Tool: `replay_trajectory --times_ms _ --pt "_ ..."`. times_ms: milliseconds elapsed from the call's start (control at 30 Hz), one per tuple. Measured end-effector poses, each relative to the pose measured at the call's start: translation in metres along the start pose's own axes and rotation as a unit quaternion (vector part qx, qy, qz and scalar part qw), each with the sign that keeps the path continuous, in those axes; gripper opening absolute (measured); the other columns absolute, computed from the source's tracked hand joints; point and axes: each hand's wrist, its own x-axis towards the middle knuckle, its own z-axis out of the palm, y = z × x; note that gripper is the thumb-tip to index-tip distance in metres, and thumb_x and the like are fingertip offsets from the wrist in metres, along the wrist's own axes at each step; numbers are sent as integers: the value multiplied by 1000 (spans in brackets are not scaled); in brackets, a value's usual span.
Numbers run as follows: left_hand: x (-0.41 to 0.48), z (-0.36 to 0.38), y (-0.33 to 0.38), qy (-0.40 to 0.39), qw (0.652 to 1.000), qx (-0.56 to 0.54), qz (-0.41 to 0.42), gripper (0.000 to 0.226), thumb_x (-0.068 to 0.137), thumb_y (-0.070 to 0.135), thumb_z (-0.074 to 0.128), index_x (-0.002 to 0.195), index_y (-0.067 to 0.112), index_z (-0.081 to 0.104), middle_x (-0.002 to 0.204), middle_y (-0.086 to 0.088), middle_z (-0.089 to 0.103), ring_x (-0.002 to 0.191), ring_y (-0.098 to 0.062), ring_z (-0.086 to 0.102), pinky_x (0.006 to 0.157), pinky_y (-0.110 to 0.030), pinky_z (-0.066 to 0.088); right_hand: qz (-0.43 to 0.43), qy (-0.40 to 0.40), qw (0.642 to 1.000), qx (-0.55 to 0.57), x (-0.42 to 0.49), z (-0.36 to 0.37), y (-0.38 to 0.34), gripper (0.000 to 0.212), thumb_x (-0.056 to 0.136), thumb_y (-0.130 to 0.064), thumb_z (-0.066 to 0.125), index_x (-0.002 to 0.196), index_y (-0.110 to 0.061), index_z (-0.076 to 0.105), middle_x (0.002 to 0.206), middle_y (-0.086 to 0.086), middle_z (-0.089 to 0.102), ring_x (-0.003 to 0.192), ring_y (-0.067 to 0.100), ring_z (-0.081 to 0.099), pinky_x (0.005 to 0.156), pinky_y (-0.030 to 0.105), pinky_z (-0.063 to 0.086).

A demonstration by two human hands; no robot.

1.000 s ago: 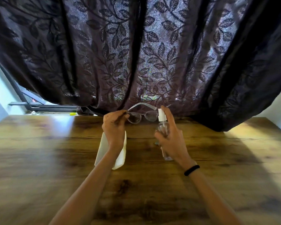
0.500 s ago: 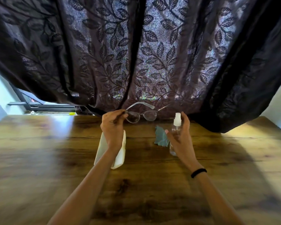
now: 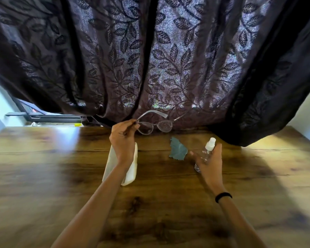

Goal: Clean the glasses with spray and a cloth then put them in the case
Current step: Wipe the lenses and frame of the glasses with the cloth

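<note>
My left hand (image 3: 123,138) pinches the clear-framed glasses (image 3: 155,125) by their left hinge and holds them up above the table, temples unfolded. My right hand (image 3: 208,158) grips a small clear spray bottle (image 3: 205,153) with a white nozzle, tilted and low over the table, to the right of the glasses. A grey-blue cloth (image 3: 177,149) lies crumpled on the wood between my two hands. The cream-white case (image 3: 131,169) lies on the table under my left wrist, partly hidden by it.
The wooden table (image 3: 43,176) stretches wide to both sides. A dark leaf-patterned curtain (image 3: 150,59) hangs over the table's far edge just behind the glasses. A window sill with a dark rail (image 3: 48,119) shows at the far left.
My right hand has carried the spray bottle away from the glasses, down and to the right, uncovering the cloth. My left hand keeps the glasses in about the same place.
</note>
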Motion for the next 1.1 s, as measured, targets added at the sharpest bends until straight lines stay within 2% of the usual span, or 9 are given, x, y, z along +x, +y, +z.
replay_trajectory --times_ms 100,200,267,367,500,700,867,1000,1100 --pt "0 0 -1 3 1000 -3 -3 20 74 4 70 94 3 71 93 -16 69 90 -14 62 85 -28 52 -86 63 994 -36 -3 1 -16 61 77 -22 71 125 -7 36 114 2 37 99 11 42 79 12 43" --pt "1 0 -3 5 1000 1 7 19 74 3 70 94 4 70 93 -16 69 90 -15 63 85 -28 51 -228 105 963 -99 -1 4 -34 37 86 -16 61 117 -5 45 115 11 47 109 14 42 95 10 33" --pt "1 1 -3 7 1000 2 4 20 74 2 70 94 4 70 93 -17 69 88 -11 62 84 -23 51 -291 83 944 -133 2 10 -42 20 88 -14 52 104 -4 57 107 15 57 107 18 47 95 17 35" --pt "0 3 -4 10 1000 1 -2 20 74 3 70 94 5 70 93 -17 69 86 -4 60 84 -22 51 -326 12 926 -188 3 24 -42 17 88 -12 49 92 -4 63 95 11 63 94 15 51 83 17 37" --pt "-1 1 -3 8 1000 2 -3 19 74 4 70 93 5 71 92 -14 69 84 4 59 82 -18 51 -201 -101 940 -257 9 43 -20 11 90 -13 53 93 -6 60 90 11 66 75 27 62 60 27 40" --pt "2 -2 -3 7 1000 -16 -3 19 74 0 69 94 0 70 94 -19 68 83 10 59 79 -10 48 -67 -148 913 -375 23 58 -2 11 90 -10 48 93 -6 58 96 15 66 85 32 62 63 35 45" --pt "4 -4 -8 15 1000 9 -2 20 72 6 72 92 3 71 92 -15 70 84 8 58 82 -18 50 -15 -158 890 -427 33 66 -7 15 91 -5 46 99 -4 59 102 17 66 91 34 63 66 39 49" --pt "4 -5 -9 18 1000 7 -7 20 72 4 71 93 2 70 93 -16 69 85 13 55 79 -8 46 18 -156 906 -393 33 65 -13 15 89 -11 49 96 -9 62 99 14 67 92 34 63 69 38 48" --pt "3 -5 -10 15 1000 6 -13 21 73 4 70 94 3 70 94 -16 68 85 12 55 79 -8 46 36 -142 950 -277 32 63 -29 12 87 -18 56 76 -16 60 78 5 63 73 22 60 61 29 43"
